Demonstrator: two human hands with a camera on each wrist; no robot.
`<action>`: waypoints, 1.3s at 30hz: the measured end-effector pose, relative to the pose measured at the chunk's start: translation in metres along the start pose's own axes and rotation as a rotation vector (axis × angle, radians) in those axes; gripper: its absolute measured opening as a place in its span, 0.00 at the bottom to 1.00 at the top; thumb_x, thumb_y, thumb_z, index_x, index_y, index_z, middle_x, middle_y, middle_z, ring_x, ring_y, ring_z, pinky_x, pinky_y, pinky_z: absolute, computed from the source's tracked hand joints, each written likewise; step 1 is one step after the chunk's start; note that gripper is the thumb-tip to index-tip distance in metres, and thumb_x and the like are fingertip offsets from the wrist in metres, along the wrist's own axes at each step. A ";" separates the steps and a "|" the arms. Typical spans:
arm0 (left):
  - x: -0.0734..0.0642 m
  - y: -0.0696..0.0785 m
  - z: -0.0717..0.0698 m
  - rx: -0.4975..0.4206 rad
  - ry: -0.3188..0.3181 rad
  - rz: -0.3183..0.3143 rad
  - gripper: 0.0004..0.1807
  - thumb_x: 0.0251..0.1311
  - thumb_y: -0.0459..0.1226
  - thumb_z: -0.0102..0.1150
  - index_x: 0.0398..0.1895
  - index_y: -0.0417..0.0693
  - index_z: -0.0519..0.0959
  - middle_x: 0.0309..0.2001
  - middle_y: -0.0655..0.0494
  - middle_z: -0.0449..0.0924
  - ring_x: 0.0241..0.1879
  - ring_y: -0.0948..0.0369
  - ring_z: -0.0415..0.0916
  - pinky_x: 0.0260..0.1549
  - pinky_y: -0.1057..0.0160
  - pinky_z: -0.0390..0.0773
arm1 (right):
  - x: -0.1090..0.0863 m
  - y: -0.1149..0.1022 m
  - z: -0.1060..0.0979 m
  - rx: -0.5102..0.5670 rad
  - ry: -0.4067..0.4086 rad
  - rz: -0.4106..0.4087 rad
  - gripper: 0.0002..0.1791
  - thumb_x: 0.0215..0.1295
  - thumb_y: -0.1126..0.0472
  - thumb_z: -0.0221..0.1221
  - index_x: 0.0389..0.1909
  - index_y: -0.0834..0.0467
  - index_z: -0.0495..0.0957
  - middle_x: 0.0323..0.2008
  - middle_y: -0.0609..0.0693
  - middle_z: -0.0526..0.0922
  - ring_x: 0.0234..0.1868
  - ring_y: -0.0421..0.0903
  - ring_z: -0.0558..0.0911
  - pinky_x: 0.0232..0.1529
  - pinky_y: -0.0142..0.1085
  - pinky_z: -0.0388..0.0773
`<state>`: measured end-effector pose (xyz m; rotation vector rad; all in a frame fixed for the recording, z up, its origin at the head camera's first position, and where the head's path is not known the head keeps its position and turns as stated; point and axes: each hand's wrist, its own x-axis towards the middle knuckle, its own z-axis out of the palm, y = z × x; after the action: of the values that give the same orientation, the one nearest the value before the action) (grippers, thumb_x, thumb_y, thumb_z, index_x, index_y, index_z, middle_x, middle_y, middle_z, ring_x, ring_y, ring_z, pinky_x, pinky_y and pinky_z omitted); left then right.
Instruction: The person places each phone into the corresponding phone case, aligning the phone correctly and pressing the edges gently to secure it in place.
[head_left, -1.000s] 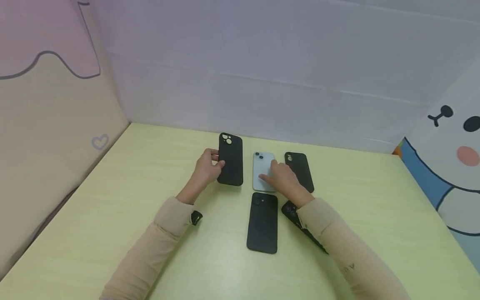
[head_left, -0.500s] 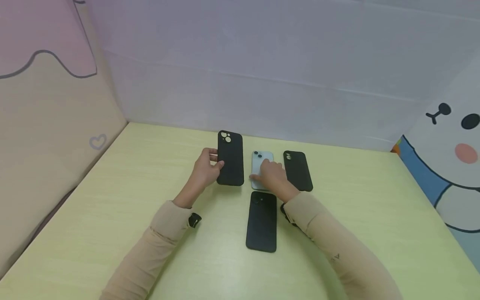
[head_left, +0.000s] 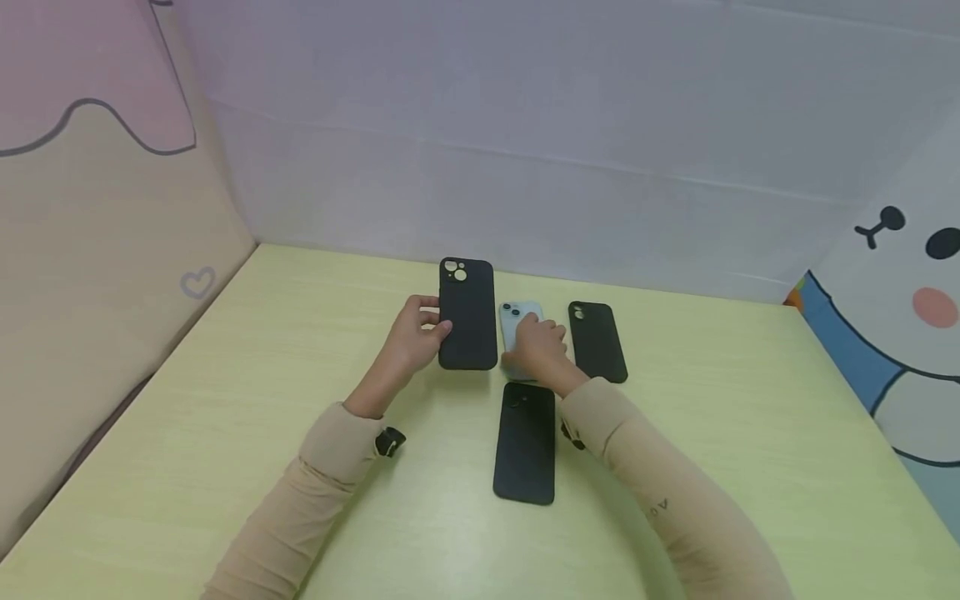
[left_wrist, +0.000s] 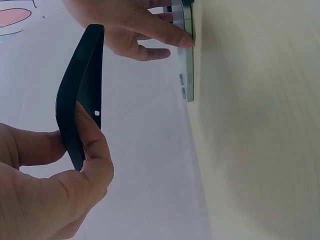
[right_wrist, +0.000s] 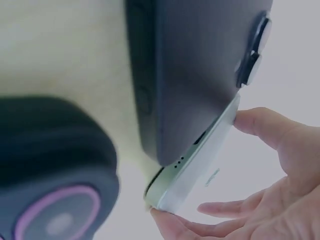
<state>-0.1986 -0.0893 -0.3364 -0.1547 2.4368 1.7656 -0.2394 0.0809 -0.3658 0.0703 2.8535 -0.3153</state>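
Pinching a black phone case (head_left: 468,321) by one side, the left hand (head_left: 414,335) appears in the head view beside the right hand (head_left: 538,343), which grips a pale blue phone (head_left: 508,327). A black phone (head_left: 525,454) and a second case (head_left: 600,346) lie nearby; the sleeve mark (head_left: 660,507) (tiny, dark) is unreadable. The table (head_left: 322,333) is pale yellow, backed by a whitish wall (head_left: 525,125).

The left wrist view shows fingers inside the case's hollow, thumb outside.

In the right wrist view, thumb and fingertips span the pale phone; its faint back marking is illegible.
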 end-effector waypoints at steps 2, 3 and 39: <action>0.000 0.000 0.000 -0.011 -0.009 -0.001 0.25 0.65 0.31 0.47 0.63 0.42 0.56 0.53 0.41 0.72 0.49 0.49 0.76 0.48 0.55 0.75 | 0.003 0.001 0.000 0.014 -0.007 0.010 0.32 0.55 0.47 0.62 0.47 0.68 0.62 0.45 0.69 0.67 0.49 0.63 0.66 0.44 0.51 0.71; 0.000 0.000 0.000 -0.016 -0.013 -0.003 0.24 0.65 0.31 0.47 0.63 0.43 0.56 0.53 0.41 0.72 0.49 0.50 0.76 0.48 0.55 0.75 | 0.005 0.002 0.000 0.020 -0.011 0.015 0.34 0.54 0.47 0.63 0.48 0.68 0.61 0.46 0.69 0.67 0.50 0.63 0.66 0.45 0.52 0.71; 0.001 -0.003 0.011 -0.072 -0.063 -0.012 0.23 0.64 0.31 0.48 0.62 0.41 0.58 0.51 0.41 0.73 0.47 0.50 0.77 0.45 0.57 0.77 | 0.014 0.043 -0.024 0.851 -0.146 0.096 0.23 0.68 0.68 0.42 0.62 0.74 0.57 0.63 0.67 0.59 0.64 0.61 0.62 0.61 0.51 0.64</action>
<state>-0.1990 -0.0794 -0.3433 -0.1189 2.3258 1.8253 -0.2555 0.1283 -0.3563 0.3251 2.3580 -1.4085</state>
